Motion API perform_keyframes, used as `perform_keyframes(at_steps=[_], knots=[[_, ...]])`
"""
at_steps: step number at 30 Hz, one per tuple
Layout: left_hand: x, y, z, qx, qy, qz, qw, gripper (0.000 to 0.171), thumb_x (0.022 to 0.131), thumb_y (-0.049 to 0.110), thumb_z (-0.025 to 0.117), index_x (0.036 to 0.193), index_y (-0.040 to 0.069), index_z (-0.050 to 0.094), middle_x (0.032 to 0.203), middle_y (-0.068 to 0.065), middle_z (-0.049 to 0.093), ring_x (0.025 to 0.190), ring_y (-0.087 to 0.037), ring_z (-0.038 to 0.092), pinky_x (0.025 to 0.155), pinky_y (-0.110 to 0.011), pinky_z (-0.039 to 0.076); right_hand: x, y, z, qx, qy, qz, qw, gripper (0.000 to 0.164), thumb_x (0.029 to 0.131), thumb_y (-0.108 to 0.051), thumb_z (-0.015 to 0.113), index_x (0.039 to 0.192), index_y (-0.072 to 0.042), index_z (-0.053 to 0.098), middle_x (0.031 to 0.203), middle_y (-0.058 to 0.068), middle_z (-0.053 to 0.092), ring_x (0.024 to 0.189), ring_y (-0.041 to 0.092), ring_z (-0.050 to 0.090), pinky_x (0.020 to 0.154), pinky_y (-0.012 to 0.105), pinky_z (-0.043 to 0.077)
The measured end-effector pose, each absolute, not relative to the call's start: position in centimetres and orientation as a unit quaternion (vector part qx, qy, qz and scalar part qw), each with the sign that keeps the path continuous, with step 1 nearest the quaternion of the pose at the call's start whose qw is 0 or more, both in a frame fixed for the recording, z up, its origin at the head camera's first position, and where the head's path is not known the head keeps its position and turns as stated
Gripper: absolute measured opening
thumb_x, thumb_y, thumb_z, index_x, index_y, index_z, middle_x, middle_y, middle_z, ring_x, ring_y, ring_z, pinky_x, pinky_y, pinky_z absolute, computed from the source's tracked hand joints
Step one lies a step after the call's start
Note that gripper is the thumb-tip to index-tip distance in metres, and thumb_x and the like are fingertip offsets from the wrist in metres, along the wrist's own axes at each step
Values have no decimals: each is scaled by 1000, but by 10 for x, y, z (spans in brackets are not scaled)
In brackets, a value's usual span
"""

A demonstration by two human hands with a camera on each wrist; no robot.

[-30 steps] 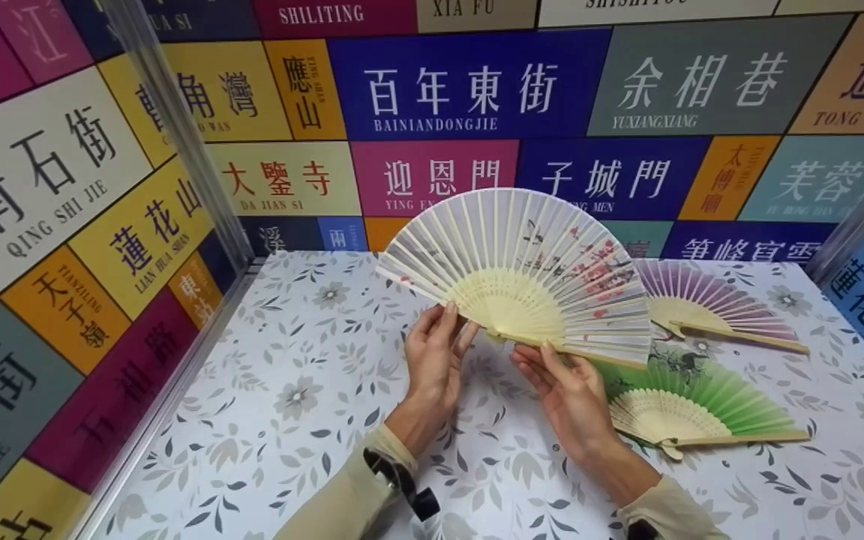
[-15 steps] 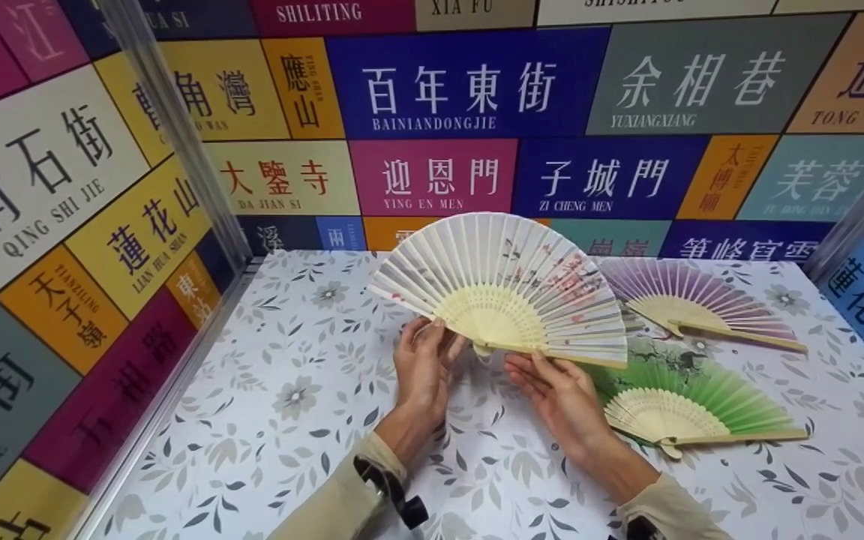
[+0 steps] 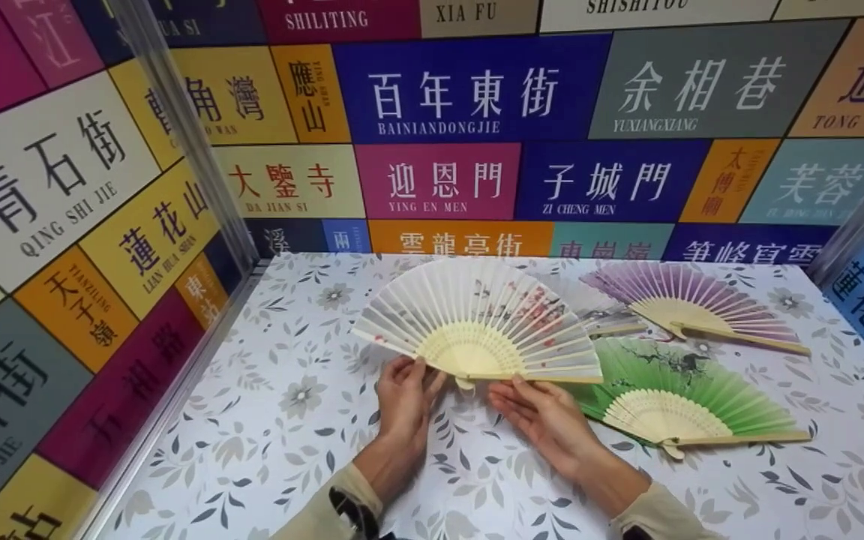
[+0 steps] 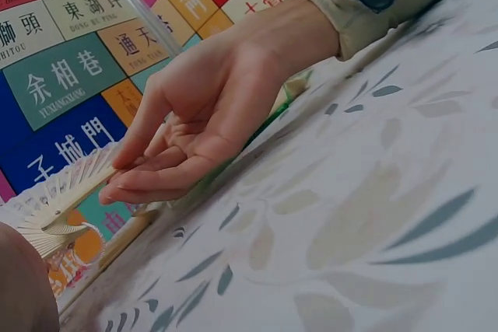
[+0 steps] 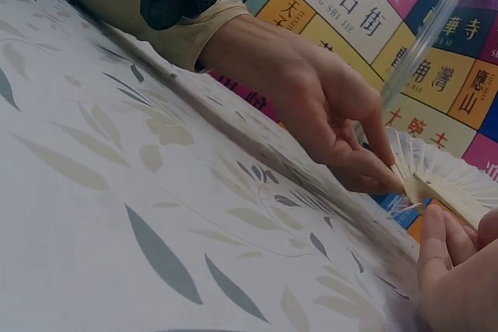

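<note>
Spread wide in the head view is a white folding fan [image 3: 469, 352] with red blossoms and pale ribs. My left hand [image 3: 404, 401] pinches its left end stick between thumb and fingers. On the other side, my right hand [image 3: 544, 420] pinches the right end stick, thumb on top and fingers beneath. The left wrist view shows the right hand [image 4: 194, 118] at the stick and a pale tassel [image 4: 92, 245] by the pivot. The fan is tilted, its ribs toward me and its pivot between the hands. Its right side overlaps other fans behind it.
Open fans lie to the right on the flower-printed table [image 3: 289, 450]: a green one [image 3: 679, 375], a purple one [image 3: 709, 300] and a greyish one [image 3: 604, 311] partly hidden by the white fan. Walls with coloured street-name panels [image 3: 469, 90] stand at the back and sides.
Both hands have brought the white fan down and a little left, toward the table. More of the purple, green and greyish fans now shows. The grip on both end sticks stays the same.
</note>
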State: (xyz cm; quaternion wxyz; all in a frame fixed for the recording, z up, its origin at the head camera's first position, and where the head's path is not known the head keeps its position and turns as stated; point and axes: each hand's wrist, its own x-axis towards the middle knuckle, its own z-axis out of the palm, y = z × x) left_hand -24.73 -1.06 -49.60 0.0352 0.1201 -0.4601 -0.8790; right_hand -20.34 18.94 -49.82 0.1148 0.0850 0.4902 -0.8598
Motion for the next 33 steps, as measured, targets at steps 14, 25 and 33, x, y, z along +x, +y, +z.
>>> perform_keyframes(at_steps=[14, 25, 33], knots=[[-230, -42, -503, 143, -498, -855, 25, 24, 103, 0, 50, 125, -7, 42, 118, -23, 54, 103, -28, 66, 96, -38, 62, -196, 175, -505, 57, 497, -846, 186, 47, 106, -21, 52, 140, 9, 42, 133, 25, 62, 123, 33, 64, 111, 39, 52], [-225, -56, -502, 156, -509, -846, 26, 32, 103, -1, 49, 131, -5, 35, 130, -28, 48, 115, -35, 63, 94, -40, 62, -210, 167, -508, 58, 500, -841, 197, 41, 107, -18, 49, 136, 10, 43, 119, 20, 70, 110, 27, 70, 106, 36, 55], [-221, -67, -501, 149, -521, -840, 23, 36, 104, 0, 46, 136, -4, 30, 136, -29, 44, 124, -40, 59, 98, -39, 61, -211, 165, -510, 56, 498, -842, 197, 41, 107, -15, 48, 136, 13, 42, 113, 19, 72, 107, 26, 72, 104, 36, 57]])
